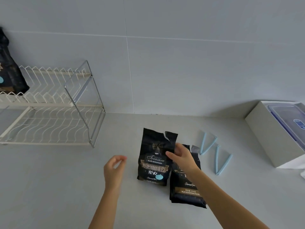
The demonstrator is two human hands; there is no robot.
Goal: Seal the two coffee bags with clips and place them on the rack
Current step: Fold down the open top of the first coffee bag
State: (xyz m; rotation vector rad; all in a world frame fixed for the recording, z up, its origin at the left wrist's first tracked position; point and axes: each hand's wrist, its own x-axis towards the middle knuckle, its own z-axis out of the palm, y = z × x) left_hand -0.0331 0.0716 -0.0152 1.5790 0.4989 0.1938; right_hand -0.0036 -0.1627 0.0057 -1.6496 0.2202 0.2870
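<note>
I judge that I am at the very start, since nothing is sealed yet and nothing of mine has reached the rack. My right grip is clamped on the right edge of the upright black foil coffee bag with the torn top, thumb on the printed front and fingers round the side, just below the tear. Its mouth is ragged and stands open with no clip on it. The second black foil coffee bag is touching the first at its four o'clock, partly under my forearm. Its top also looks unclipped, though my wrist hides part of it. My left grip hovers at nine o'clock from the upright bag with fingers apart and loosely curled, holding nothing. The two pale blue plastic clips lie on the grey surface at three o'clock from the bags, both splayed open in a V and untouched. The white wire two-tier rack waits well apart at ten o'clock. A similar dark bag is already on its upper tier at the far left. Both closures and both placements are left: fold each top, slide a clip across, then carry each bag over.
</note>
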